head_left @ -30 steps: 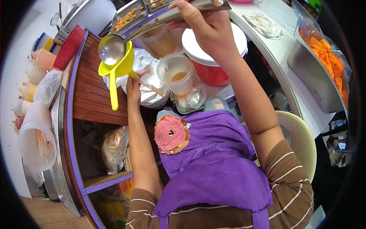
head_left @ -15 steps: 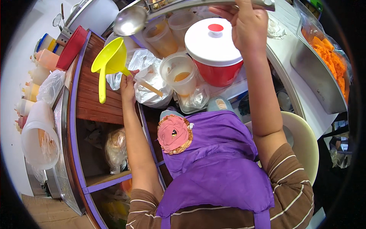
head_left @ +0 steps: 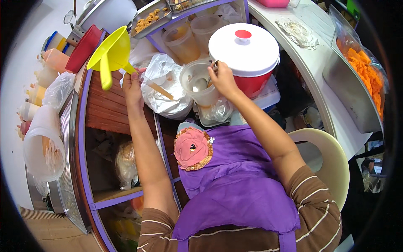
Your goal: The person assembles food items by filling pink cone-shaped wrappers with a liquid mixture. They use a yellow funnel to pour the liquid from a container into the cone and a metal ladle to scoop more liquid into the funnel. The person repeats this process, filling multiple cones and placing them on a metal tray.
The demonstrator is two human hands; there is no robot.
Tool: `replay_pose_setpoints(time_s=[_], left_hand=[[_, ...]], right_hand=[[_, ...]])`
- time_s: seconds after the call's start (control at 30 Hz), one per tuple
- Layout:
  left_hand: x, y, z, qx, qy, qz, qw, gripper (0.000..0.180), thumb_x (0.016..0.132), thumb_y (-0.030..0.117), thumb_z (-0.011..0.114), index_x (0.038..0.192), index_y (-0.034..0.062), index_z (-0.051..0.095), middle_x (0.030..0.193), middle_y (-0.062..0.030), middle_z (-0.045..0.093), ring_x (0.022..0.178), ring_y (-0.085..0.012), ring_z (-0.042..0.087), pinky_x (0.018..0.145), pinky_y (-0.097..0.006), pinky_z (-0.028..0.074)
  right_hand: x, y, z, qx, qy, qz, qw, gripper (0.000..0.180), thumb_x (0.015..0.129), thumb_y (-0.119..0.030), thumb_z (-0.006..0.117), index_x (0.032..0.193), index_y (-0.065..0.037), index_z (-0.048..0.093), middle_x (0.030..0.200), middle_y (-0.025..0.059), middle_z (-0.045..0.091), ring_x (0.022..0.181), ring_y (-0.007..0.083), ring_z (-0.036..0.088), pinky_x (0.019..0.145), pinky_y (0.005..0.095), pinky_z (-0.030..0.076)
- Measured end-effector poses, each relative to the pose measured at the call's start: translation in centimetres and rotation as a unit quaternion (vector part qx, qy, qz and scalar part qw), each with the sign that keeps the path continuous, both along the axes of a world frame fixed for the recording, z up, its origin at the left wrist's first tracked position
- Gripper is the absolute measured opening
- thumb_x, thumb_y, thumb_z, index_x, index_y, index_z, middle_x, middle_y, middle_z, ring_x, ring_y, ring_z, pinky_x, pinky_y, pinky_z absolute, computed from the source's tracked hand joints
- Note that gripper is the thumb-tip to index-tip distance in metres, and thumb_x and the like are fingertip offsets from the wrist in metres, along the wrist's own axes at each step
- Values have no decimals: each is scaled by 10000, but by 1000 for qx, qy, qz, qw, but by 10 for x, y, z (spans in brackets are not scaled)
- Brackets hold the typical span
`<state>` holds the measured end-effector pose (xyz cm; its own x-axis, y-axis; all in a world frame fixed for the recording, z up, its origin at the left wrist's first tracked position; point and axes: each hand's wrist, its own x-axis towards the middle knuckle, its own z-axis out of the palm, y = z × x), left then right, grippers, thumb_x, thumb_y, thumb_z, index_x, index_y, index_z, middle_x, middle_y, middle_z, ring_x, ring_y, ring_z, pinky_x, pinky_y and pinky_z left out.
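Observation:
My left hand [head_left: 132, 87] is closed around the spout of a yellow-green plastic funnel [head_left: 119, 48], whose wide mouth tilts up and left above the wooden shelf. A bit of thin clear plastic shows at those fingers. My right hand [head_left: 224, 79] grips the handle of a metal ladle [head_left: 199, 85]. The ladle's bowl is down inside a translucent plastic tub [head_left: 204, 97]; earlier the tub showed amber liquid. Between my hands sits a white plastic bag [head_left: 172, 103], with a flat light-brown stick [head_left: 158, 89] across its front.
A red drink cooler with a white lid [head_left: 262, 46] stands right of the tub. Behind are more translucent tubs [head_left: 180, 44] and a metal tray of small brown pieces [head_left: 157, 21]. At far right, a deep metal pan [head_left: 348, 84] holds orange food. Several sauce bottles [head_left: 35, 94] line the left.
My right hand has come down from high above the cooler, lowering the ladle into the tub. My left hand and the funnel have shifted slightly left and up.

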<state>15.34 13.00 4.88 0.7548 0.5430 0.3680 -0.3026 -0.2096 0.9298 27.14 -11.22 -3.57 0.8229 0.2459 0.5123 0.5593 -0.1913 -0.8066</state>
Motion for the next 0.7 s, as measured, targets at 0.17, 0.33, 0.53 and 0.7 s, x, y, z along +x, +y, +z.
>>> replay_pose_setpoints(time_s=[0.17,0.33,0.53,0.7], left_hand=[[5,-16,2,34,-52,59,996,158,899,210,472,990,85,506,899,-12,599,907,-98,529,780,-267,383],[8,-48,0,228,-80,189,952,168,893,153,460,898,12,550,827,-58,596,796,-150,542,752,-258,404],[11,-84,3,240,-50,250,937,164,871,106,451,965,2,536,774,-91,602,725,-180,582,657,-274,441],[9,-64,-18,147,-46,112,982,156,852,108,520,933,-24,538,772,-65,604,721,-127,565,653,-252,437]], right_hand=[[1,7,-4,-107,92,44,989,289,780,-201,581,893,52,502,868,251,525,856,400,526,725,440,432],[0,-27,124,-16,71,49,996,622,855,-522,373,756,55,584,762,211,587,692,336,560,677,380,450],[-3,-50,202,-70,224,436,868,343,876,-338,491,983,-16,541,705,59,590,455,78,540,382,156,388],[-10,-48,205,14,238,416,878,285,877,-238,505,997,19,530,607,-6,468,412,11,368,338,138,264]])
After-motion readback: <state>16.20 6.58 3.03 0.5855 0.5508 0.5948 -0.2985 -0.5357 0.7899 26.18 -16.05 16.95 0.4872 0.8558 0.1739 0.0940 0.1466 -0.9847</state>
